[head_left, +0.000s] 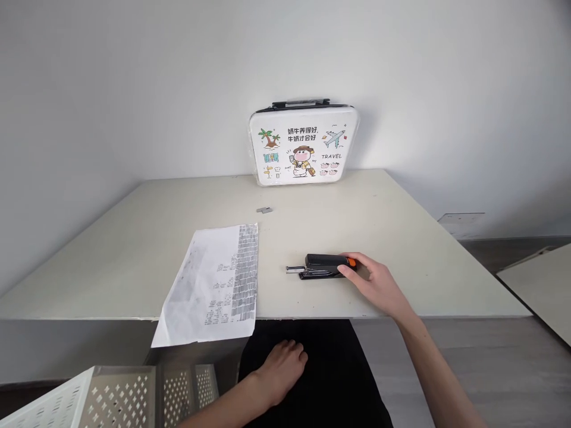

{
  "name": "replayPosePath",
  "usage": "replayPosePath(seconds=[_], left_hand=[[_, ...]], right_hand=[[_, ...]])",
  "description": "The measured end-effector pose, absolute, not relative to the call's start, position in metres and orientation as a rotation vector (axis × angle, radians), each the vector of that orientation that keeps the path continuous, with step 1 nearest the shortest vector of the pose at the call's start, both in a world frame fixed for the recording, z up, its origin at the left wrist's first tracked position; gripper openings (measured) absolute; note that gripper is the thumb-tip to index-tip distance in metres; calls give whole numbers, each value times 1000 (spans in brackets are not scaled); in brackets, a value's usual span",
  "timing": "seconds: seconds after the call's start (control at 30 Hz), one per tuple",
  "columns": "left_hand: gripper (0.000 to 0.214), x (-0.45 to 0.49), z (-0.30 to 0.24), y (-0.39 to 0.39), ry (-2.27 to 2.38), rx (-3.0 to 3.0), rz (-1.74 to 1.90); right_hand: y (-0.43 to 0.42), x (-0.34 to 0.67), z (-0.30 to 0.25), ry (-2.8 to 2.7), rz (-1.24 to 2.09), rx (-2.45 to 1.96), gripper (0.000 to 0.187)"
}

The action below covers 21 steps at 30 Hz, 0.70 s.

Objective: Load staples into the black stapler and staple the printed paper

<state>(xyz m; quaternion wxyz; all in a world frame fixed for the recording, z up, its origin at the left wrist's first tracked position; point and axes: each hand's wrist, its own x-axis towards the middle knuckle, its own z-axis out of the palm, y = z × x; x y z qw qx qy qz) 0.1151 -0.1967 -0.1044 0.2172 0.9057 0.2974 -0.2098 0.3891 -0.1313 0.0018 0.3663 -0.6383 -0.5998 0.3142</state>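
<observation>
A black stapler (323, 261) with an orange patch at its rear lies on its side or base near the table's front edge; I cannot tell which. From its left end sticks out a metal rail (294, 270). My right hand (372, 279) grips the stapler's rear end, thumb on the near side and fingers behind, partly hidden. Curled on my dark-clothed lap, below the table edge, is my left hand (285, 365), closed with nothing seen in it. Left of the stapler lies a printed sheet of paper (218, 279), overhanging the front edge. Small grey staple strips (264, 210) lie beyond it.
A white case (307, 142) with cartoon prints and a black handle leans against the wall at the table's back. White perforated baskets (120, 395) stand below the table at lower left. Another pale surface (542, 285) lies at the right.
</observation>
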Motion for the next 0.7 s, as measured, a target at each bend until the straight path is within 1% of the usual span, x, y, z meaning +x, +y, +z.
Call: replayPosePath(seconds=[0.17,0.27,0.33,0.43,0.5,0.63,0.7], left_hand=[[89,114,-112,-207,950,2499,-677],[89,114,-116,-213,1019,2503,-763],[84,114,-117,-213,1073,2503,-797],[67,115,-112,-212,1120,2498,-748],[60,114,-102,-213,1163,2492,-697],[57,103,-58,-218,1197,2378,-497],[44,94,-26,-220,1182,2303,-341]], right_hand=[[-131,390,0,-1542,798,-1655,50],[-131,390,1,-1545,793,-1657,48],[-131,389,2,-1547,791,-1652,46],[-131,388,4,-1547,792,-1648,45],[-131,387,5,-1542,804,-1644,45],[-132,388,4,-1543,810,-1633,48],[-132,389,3,-1553,804,-1627,49]])
